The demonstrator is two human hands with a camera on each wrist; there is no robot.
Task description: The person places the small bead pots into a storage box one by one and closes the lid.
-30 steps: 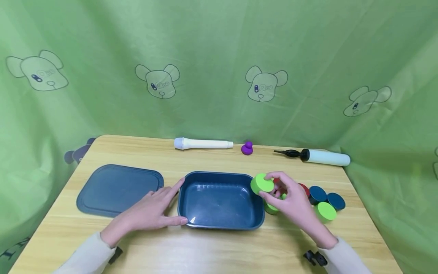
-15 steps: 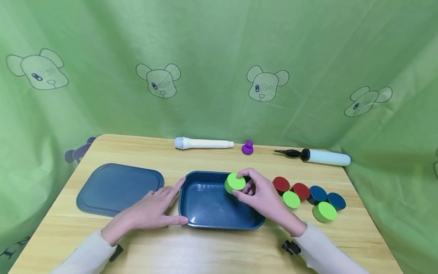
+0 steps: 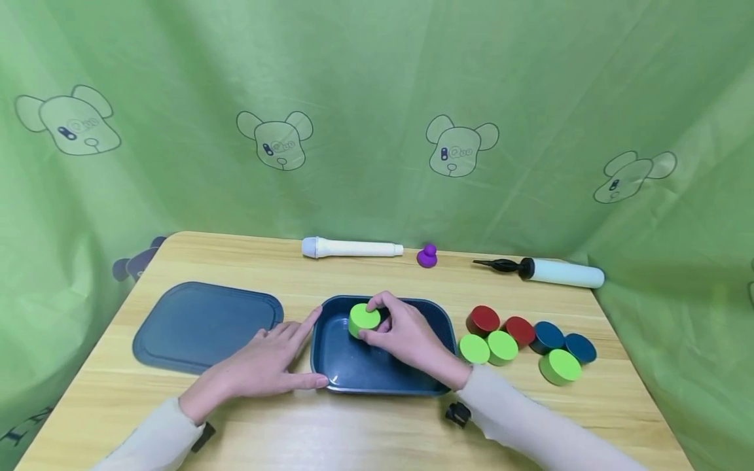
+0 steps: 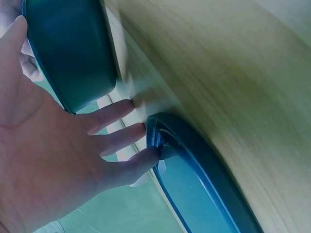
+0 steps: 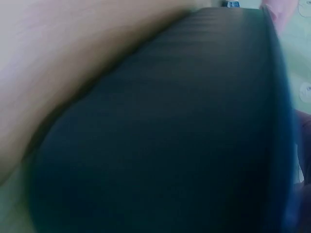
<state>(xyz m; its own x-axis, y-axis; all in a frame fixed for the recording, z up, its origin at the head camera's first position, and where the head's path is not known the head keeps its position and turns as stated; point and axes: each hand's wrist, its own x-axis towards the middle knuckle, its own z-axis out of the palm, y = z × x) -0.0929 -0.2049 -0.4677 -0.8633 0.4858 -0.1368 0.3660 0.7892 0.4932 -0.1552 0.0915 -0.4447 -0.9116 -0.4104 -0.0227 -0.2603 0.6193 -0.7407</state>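
A green cylindrical block (image 3: 362,320) is pinched between the thumb and fingers of my right hand (image 3: 406,333), over the left part of a dark blue rectangular box (image 3: 383,391). At the box's left side, my left hand (image 3: 265,360) spreads its thumb and index finger along the rim. In the left wrist view its fingers (image 4: 119,138) are extended, with the box wall (image 4: 73,53) beside the index finger and the blue lid (image 4: 218,170) by the other fingertips. The box's outer wall (image 5: 170,121) fills most of the right wrist view, where the right hand's grip is hidden.
Right of the box lie red blocks (image 3: 483,320), green blocks (image 3: 502,347) and blue blocks (image 3: 548,335). The flat lid (image 3: 200,324) lies left. Along the back are a white toy microphone (image 3: 353,248), a purple knobbed piece (image 3: 427,256) and a hand pump (image 3: 559,271).
My right hand has carried the green block leftward from beyond the box's right rim to over its left part. The blocks it had covered now show. My left hand stays at the rim.
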